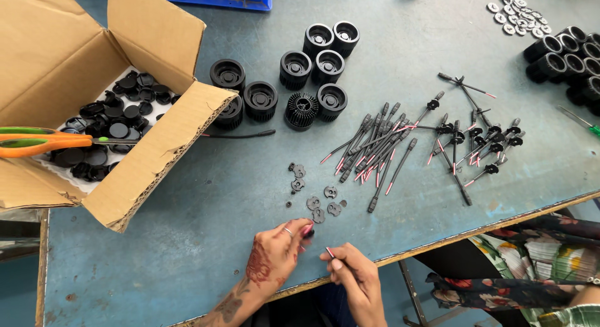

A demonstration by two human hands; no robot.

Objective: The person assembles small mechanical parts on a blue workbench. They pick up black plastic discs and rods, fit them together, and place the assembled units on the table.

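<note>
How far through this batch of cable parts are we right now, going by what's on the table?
Done, it seems: a spread of cables with round caps fitted. In hand: the left hand pinches a small black piece, and the right hand holds a cable end up to it. Left: a pile of bare cables, a few flat discs near the hands, and more black caps in the cardboard box. Roughly midway.

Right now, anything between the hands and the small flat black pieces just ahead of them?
Nothing visible. The left hand and right hand, holding a thin black cable piece, sit at the table edge. Bare blue tabletop separates them from the small flat black pieces. The cable pile lies farther back.
</note>
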